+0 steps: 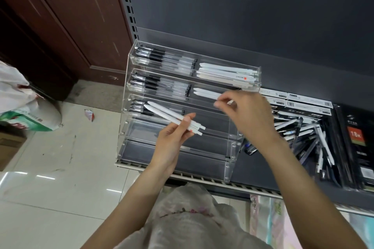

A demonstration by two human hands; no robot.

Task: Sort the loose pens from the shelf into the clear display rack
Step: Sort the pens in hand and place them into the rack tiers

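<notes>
A clear tiered display rack (232,137) stands on the dark shelf. Its upper left compartments hold black pens (162,58); the top right one holds white pens (226,73). My left hand (172,139) grips two white pens (162,112) in front of the third tier. My right hand (244,111) pinches the end of a white pen (206,93) lying in the second tier's right compartment beside another white pen. The lower tiers look bare. A heap of loose black and white pens (303,137) lies on the shelf right of the rack.
Flat packaged stationery (358,147) and boxes with barcodes (299,101) sit at the right. The dark back panel (242,6) rises behind the rack. Plastic sacks (24,107) and a cardboard box (10,147) lie on the tiled floor at left.
</notes>
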